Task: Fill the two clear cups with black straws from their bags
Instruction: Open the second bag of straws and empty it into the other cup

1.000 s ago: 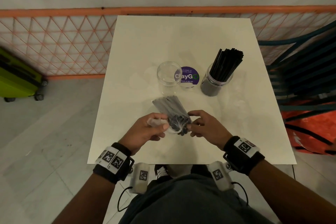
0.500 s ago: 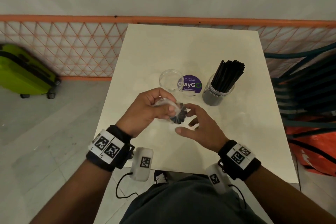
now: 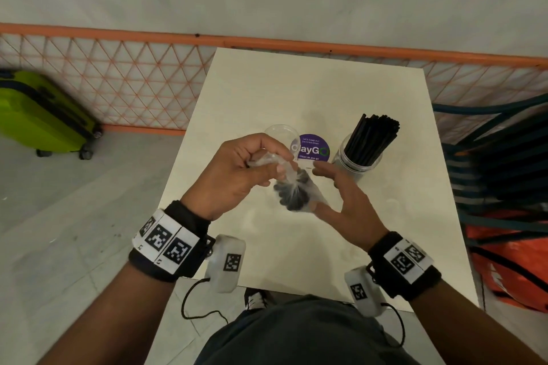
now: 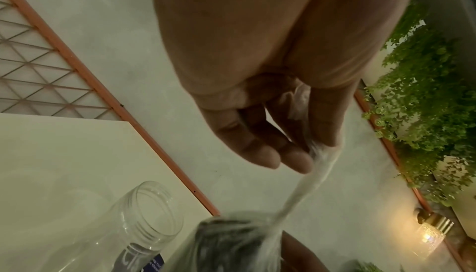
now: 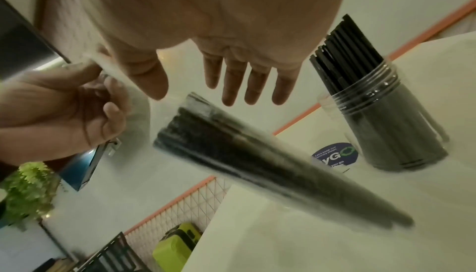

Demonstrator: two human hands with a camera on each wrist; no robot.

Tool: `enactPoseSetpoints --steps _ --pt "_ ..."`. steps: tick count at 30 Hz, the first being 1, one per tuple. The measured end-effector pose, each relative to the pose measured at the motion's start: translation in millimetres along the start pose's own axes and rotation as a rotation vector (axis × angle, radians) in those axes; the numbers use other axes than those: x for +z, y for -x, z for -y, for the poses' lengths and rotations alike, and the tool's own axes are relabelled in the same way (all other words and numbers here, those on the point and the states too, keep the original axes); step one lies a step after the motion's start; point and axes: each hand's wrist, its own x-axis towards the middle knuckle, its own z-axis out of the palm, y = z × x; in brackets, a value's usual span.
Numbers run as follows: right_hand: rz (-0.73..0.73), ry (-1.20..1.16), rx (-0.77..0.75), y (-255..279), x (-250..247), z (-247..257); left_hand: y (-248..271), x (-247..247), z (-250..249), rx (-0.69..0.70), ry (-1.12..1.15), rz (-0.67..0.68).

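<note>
Thin plastic bag of straws, light and slippery: we are pinching its twisted neck with our left hand, right hand spread open beside it, near the empty cup; gripping the stiff bundle seems safer

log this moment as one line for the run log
left hand: pinches bag top | right hand: open beside bag | left cup: empty | right cup: full of straws

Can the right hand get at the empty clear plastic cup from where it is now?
Probably not directly: the clear bag of black straws, hanging from the left hand, sits between the open right hand and the empty clear plastic cup.
</note>
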Motion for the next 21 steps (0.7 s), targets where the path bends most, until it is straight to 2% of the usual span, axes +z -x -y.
enactPoseSetpoints --steps 4,6,9,11,13,16,21 --pt "0.092 0.139 -0.009 -5.0 15.6 4.4 -4.9 7.5 -5.9 0.047 0.026 0.032" --pt "0.025 0.215 -0.028 -5.7 14.4 -1.8 -7.5 9.1 -9.8 0.082 0.023 0.044" --pt "-0.097 0.151 0.018 -2.6 1.4 -11.0 -10.6 6.2 -9.4 0.097 0.029 0.030" --pt "-0.034 0.069 0.052 1.7 -0.9 -7.8 -11.7 5.5 -7.2 0.094 0.022 0.020" --pt "0.041 0.039 0.018 5.2 4.0 2.1 -11.8 7.3 -5.7 0.087 0.009 0.023" --pt "0.050 0.020 -0.010 3.6 12.4 8.3 -11.6 9.2 -4.0 0.105 -0.040 0.028" --pt "0.111 0.026 0.045 -3.1 15.9 8.0 -11.7 10.8 -5.1 0.128 -0.022 0.043"
